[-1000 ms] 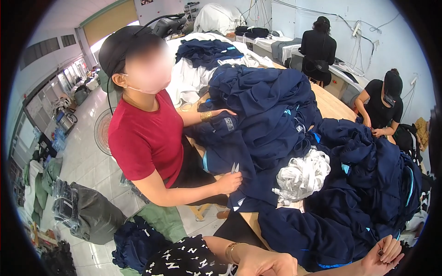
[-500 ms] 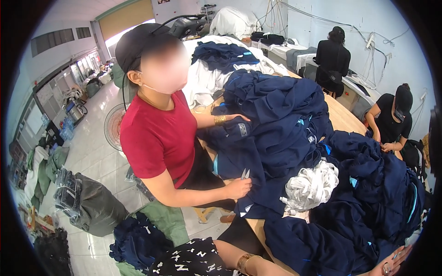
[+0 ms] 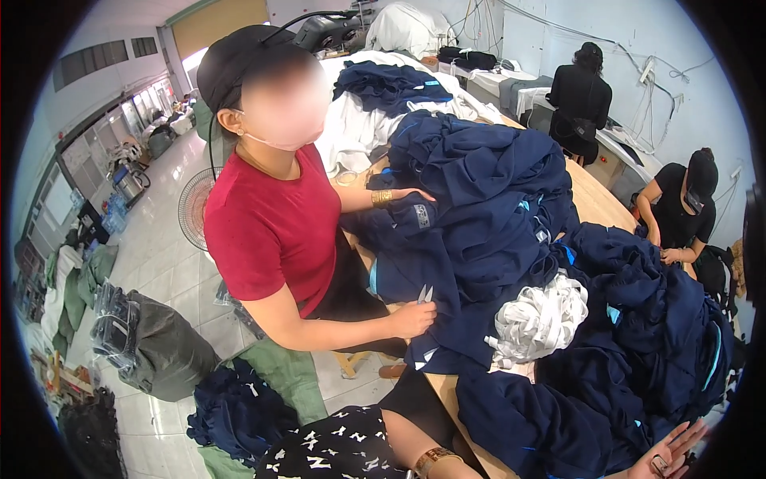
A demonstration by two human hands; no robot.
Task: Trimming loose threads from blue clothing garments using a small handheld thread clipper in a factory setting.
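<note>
My right hand (image 3: 670,452) is at the lower right edge, palm turned up and fingers spread. A small dark loop (image 3: 659,463) sits at its fingers; I cannot make out whether it is a ring or a tool's handle. Beside that hand lies a heap of navy garments (image 3: 630,343) with light blue trim. My left forearm (image 3: 411,439), in a black sleeve with white print and a bracelet at the wrist, runs out through the lower edge, so the left hand is hidden.
Across the table corner, a person in a red shirt holds small snips (image 3: 425,295) over a navy garment (image 3: 423,239). A bundle of white tape (image 3: 542,318) lies between the navy piles. Two people work at the right. Sacks (image 3: 163,351) and a navy cloth pile (image 3: 239,407) stand on the floor.
My right hand has lifted slightly and its fingers have spread wider. The whole view has shifted a little. The red-shirted person's hands stay in nearly the same place.
</note>
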